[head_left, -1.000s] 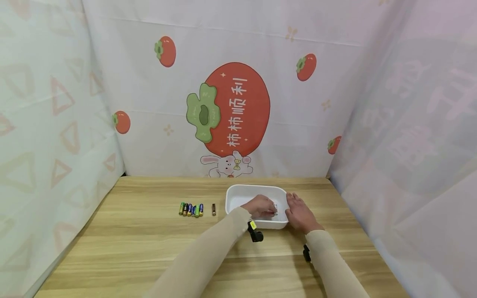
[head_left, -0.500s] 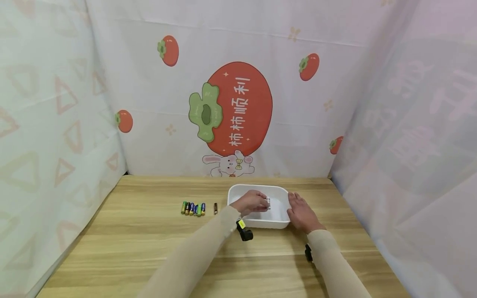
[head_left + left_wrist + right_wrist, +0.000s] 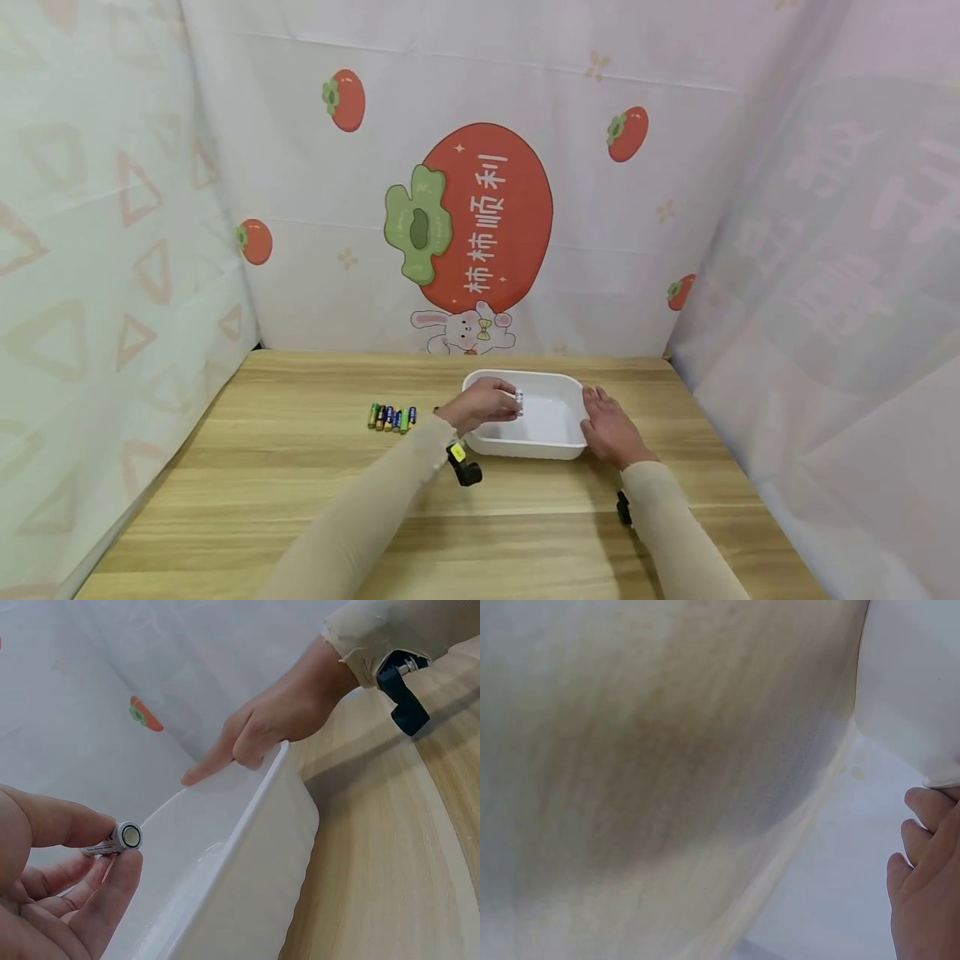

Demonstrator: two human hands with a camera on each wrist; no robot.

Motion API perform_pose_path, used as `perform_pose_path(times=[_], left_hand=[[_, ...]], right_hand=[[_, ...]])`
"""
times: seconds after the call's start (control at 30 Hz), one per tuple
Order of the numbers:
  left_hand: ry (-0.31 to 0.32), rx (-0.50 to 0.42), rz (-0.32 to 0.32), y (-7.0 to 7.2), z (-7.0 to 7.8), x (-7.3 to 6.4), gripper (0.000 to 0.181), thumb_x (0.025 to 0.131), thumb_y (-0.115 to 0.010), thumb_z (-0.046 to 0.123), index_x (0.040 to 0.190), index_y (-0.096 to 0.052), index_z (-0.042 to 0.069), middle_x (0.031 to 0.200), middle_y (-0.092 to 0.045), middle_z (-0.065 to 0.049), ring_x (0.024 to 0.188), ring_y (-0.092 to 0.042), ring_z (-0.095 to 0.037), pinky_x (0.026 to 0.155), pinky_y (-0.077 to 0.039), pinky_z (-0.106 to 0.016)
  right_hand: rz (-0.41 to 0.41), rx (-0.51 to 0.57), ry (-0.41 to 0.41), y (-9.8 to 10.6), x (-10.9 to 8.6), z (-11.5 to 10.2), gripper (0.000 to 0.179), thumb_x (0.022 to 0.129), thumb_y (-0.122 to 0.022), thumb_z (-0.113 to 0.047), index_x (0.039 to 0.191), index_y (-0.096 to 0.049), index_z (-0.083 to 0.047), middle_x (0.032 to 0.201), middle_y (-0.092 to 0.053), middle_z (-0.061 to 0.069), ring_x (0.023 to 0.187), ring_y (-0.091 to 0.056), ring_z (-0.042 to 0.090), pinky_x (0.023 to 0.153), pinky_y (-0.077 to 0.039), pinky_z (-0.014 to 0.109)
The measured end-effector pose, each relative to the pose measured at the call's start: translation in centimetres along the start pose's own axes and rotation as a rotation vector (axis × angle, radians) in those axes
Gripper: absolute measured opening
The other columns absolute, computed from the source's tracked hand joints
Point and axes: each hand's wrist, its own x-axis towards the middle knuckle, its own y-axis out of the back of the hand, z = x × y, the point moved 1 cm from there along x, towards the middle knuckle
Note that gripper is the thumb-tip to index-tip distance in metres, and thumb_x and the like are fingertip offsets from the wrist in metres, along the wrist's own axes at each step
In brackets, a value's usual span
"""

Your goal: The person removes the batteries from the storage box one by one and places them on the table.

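In the head view my left hand (image 3: 483,402) is over the left part of a white plastic tub (image 3: 555,417). It pinches a white battery (image 3: 124,838) between thumb and fingers; the left wrist view shows the battery's round end facing the camera. My right hand (image 3: 611,429) rests against the tub's right end, its fingers lying fairly straight along the rim. In the right wrist view, the fingertips of that hand (image 3: 934,877) touch the tub's white wall (image 3: 911,682).
A row of several batteries (image 3: 392,418) in green, black and blue lies on the wooden table (image 3: 300,483), left of the tub. One more battery is mostly hidden behind my left hand. Printed cloth walls (image 3: 300,167) stand at the back and both sides.
My left hand has lifted the white battery from the right part of the tub and carried it to the left. My right hand has stayed at the tub's right end.
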Motion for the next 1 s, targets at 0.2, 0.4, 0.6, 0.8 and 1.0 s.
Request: perform_pose_path(times=[0.2, 0.4, 0.6, 0.8, 1.0], left_hand=[[0.028, 0.003, 0.022, 1.4, 0.0, -0.6, 0.032, 0.086, -0.071, -0.002, 0.115, -0.057, -0.002, 0.101, -0.064, -0.018, 0.086, -0.068, -0.026, 0.078, -0.058, -0.035], [0.023, 0.025, 0.024, 3.1, 0.1, -0.9, 0.036, 0.087, -0.07, 0.001, 0.12, -0.056, -0.002, 0.104, -0.064, -0.017, 0.088, -0.068, -0.025, 0.078, -0.058, -0.033], [0.001, 0.027, 0.041, 4.8, 0.6, -1.5, 0.038, 0.088, -0.069, -0.001, 0.122, -0.053, -0.004, 0.106, -0.063, -0.019, 0.089, -0.067, -0.025, 0.08, -0.057, -0.033], [0.021, 0.036, 0.079, 6.5, 0.7, -2.1, 0.036, 0.088, -0.068, -0.001, 0.121, -0.054, -0.003, 0.106, -0.063, -0.018, 0.089, -0.067, -0.024, 0.08, -0.057, -0.033], [-0.01, 0.035, 0.069, 8.3, -0.1, -2.4, 0.032, 0.089, -0.068, -0.001, 0.118, -0.056, -0.004, 0.107, -0.063, -0.018, 0.089, -0.066, -0.025, 0.084, -0.056, -0.036]], right_hand=[[-0.004, 0.003, 0.005, -0.1, -0.1, 0.1, 0.058, 0.097, -0.038, -0.018, 0.145, -0.029, 0.013, 0.15, -0.031, 0.027, 0.141, -0.022, 0.042, 0.115, -0.018, 0.053], [-0.015, -0.004, -0.004, 0.0, -0.2, 0.0, 0.057, 0.098, -0.037, -0.019, 0.145, -0.028, 0.013, 0.151, -0.032, 0.026, 0.141, -0.022, 0.042, 0.115, -0.018, 0.053], [-0.016, -0.004, -0.012, 0.1, -0.2, -0.1, 0.058, 0.098, -0.037, -0.019, 0.146, -0.027, 0.013, 0.151, -0.03, 0.026, 0.142, -0.021, 0.042, 0.115, -0.017, 0.053], [-0.019, 0.0, -0.017, 0.2, -0.2, -0.2, 0.058, 0.099, -0.037, -0.02, 0.146, -0.026, 0.012, 0.152, -0.029, 0.026, 0.142, -0.02, 0.041, 0.116, -0.016, 0.053], [-0.025, 0.018, -0.005, 0.3, -0.3, -0.3, 0.058, 0.099, -0.037, -0.019, 0.146, -0.026, 0.012, 0.153, -0.028, 0.025, 0.142, -0.019, 0.041, 0.116, -0.015, 0.053]])
